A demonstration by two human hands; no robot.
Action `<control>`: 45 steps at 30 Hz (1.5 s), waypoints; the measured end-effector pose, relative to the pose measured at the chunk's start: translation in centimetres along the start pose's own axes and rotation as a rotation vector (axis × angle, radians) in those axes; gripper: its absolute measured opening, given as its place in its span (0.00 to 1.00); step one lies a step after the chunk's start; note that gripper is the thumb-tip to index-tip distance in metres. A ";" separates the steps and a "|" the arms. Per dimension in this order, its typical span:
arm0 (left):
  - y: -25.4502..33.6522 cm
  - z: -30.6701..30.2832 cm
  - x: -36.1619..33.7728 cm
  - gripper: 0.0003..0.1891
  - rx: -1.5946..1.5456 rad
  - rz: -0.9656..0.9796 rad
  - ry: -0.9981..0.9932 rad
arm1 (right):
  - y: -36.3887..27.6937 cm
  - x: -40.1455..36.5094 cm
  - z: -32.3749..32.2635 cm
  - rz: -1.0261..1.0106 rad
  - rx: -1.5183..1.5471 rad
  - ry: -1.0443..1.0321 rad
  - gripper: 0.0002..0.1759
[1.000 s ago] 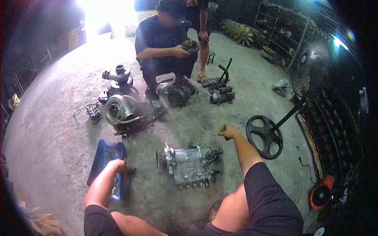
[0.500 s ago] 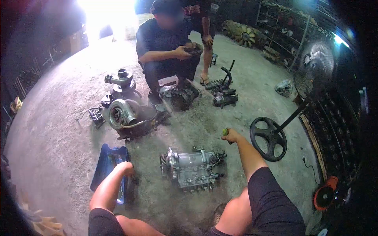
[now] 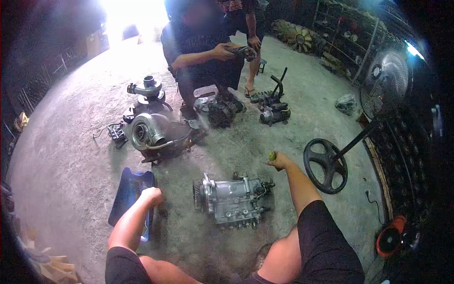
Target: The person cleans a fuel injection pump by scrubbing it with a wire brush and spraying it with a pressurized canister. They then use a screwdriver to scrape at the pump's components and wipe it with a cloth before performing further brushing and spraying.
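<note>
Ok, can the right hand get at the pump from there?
Probably yes: the right hand, gripping a green-handled tool, sits just beyond the pump with only bare floor between.

We see a grey concrete floor [image 3: 61, 156]; daylight glares through an opening [image 3: 127, 12] at eleven o'clock, shelves [image 3: 350, 33] stand at one o'clock, a fan [image 3: 385, 83] at two o'clock.

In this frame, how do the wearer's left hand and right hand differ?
The right hand is closed around a green-handled tool, while the left hand is curled, and nothing shows in it. The right hand is just past the far right corner of the metal pump. The left hand is at the edge of the blue tray, to the pump's left. Both arms reach forward and flank the pump.
</note>
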State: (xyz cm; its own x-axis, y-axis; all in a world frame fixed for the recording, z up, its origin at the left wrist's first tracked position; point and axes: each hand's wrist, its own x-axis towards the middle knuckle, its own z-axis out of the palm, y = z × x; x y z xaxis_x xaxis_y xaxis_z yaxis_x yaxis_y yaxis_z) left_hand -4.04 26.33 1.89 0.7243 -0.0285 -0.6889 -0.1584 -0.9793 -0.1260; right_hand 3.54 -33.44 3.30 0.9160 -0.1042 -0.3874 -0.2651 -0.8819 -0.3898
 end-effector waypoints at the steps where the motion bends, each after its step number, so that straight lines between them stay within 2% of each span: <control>1: 0.5 -0.6 -0.9 0.16 0.033 -0.008 0.006 | -0.5 -0.3 -0.3 0.040 0.043 -0.044 0.43; 4: -1.7 1.2 3.9 0.14 0.146 0.093 -0.159 | 1.3 2.3 2.1 -0.166 -0.078 0.144 0.39; 7: -3.7 1.4 6.1 0.14 0.080 0.268 -0.204 | 0.9 2.8 2.4 -0.204 -0.134 0.185 0.37; 8: -1.5 -1.5 1.8 0.14 0.167 0.275 -0.097 | 0.7 2.3 2.2 -0.158 -0.089 0.134 0.37; 9: -1.9 -0.3 4.3 0.14 0.018 0.093 -0.254 | -0.3 1.8 1.4 -0.118 -0.043 0.088 0.37; 11: -0.6 -1.8 0.8 0.14 -0.047 0.059 -0.085 | -1.1 1.4 1.3 -0.082 0.001 0.051 0.36; 14: -0.6 -1.3 0.2 0.15 -0.011 0.078 0.110 | -0.7 2.3 1.4 -0.114 -0.030 0.106 0.36; 17: 0.4 -2.7 -1.9 0.20 0.002 0.059 0.205 | 0.3 3.6 2.5 -0.159 -0.074 0.129 0.36; 20: -0.8 -1.4 2.0 0.28 -0.091 -0.009 0.078 | -1.4 2.0 1.5 -0.105 -0.013 0.065 0.37; 22: -0.7 -0.3 2.0 0.27 -0.126 -0.002 0.243 | -1.9 1.6 1.4 -0.032 0.075 0.018 0.38; 23: -0.7 -0.1 2.1 0.27 -0.140 0.003 0.330 | -2.1 1.3 1.4 -0.073 0.038 0.060 0.38; 25: -1.5 -0.1 2.8 0.24 -0.182 0.112 0.367 | -1.5 1.5 1.9 -0.151 -0.033 0.144 0.37; 27: -2.4 -0.1 3.2 0.23 -0.206 0.243 0.427 | -0.8 2.0 1.7 -0.092 0.037 0.037 0.39; 28: -3.1 -0.5 3.5 0.22 -0.269 0.272 0.369 | -0.5 2.1 1.6 -0.064 0.070 -0.020 0.40; 31: -3.1 -1.7 1.4 0.14 -0.420 0.277 0.365 | 0.6 2.6 1.9 -0.193 -0.103 0.152 0.41; 34: -2.6 -2.2 -0.5 0.20 -0.347 0.255 0.526 | 0.3 2.3 1.5 -0.163 0.017 0.096 0.42; 36: -1.4 -2.9 -1.9 0.25 -0.310 0.218 0.594 | -1.2 0.7 0.8 -0.043 0.070 0.010 0.40; 37: -0.8 -2.8 -1.8 0.24 -0.296 0.214 0.613 | -1.4 -0.1 0.3 0.019 0.087 -0.035 0.40; 39: -0.2 -2.2 -2.0 0.23 -0.272 0.192 0.660 | 0.5 1.7 1.7 -0.113 0.010 0.118 0.41; 40: -0.7 -1.4 -0.8 0.20 -0.270 0.255 0.635 | 0.6 2.0 1.8 -0.185 -0.028 0.194 0.42; 41: -0.9 -0.4 0.4 0.17 -0.287 0.240 0.622 | 0.8 2.4 1.4 -0.170 -0.032 0.179 0.42; 45: -0.6 -3.3 -0.8 0.14 -0.344 0.272 0.606 | -0.3 -0.7 -0.6 -0.082 0.023 0.071 0.41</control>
State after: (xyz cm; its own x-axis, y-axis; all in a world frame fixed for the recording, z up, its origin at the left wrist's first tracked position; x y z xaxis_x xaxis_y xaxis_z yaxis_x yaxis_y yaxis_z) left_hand -2.30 26.24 4.88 0.9482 -0.2864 -0.1372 -0.2376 -0.9265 0.2919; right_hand 3.17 -33.38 4.21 0.9537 -0.0652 -0.2937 -0.1946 -0.8782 -0.4370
